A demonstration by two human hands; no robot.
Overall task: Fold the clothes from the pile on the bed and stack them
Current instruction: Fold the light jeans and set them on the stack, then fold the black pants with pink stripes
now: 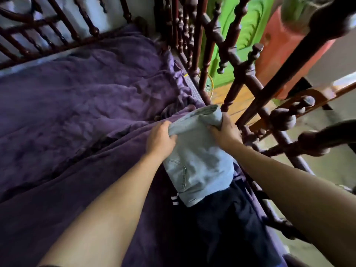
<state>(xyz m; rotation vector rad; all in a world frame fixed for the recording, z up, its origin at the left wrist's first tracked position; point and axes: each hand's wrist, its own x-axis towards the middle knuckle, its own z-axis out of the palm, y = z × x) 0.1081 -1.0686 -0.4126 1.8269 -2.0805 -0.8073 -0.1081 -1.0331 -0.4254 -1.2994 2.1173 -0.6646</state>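
Pale blue jeans (198,162), partly folded, lie over a dark navy garment (227,224) with white stripes near the bed's right edge. My left hand (160,140) grips the jeans' left side at the far fold. My right hand (225,132) grips the right side of the same fold, which is lifted and curled over. Both garments rest on the purple bedspread (77,105).
Dark turned-wood bed rails run along the right side (248,78) and the far end (57,35), close to my right hand. Beyond them are a green panel (244,35), a red-orange object (289,45) and a wooden floor. The bedspread is rumpled to the left.
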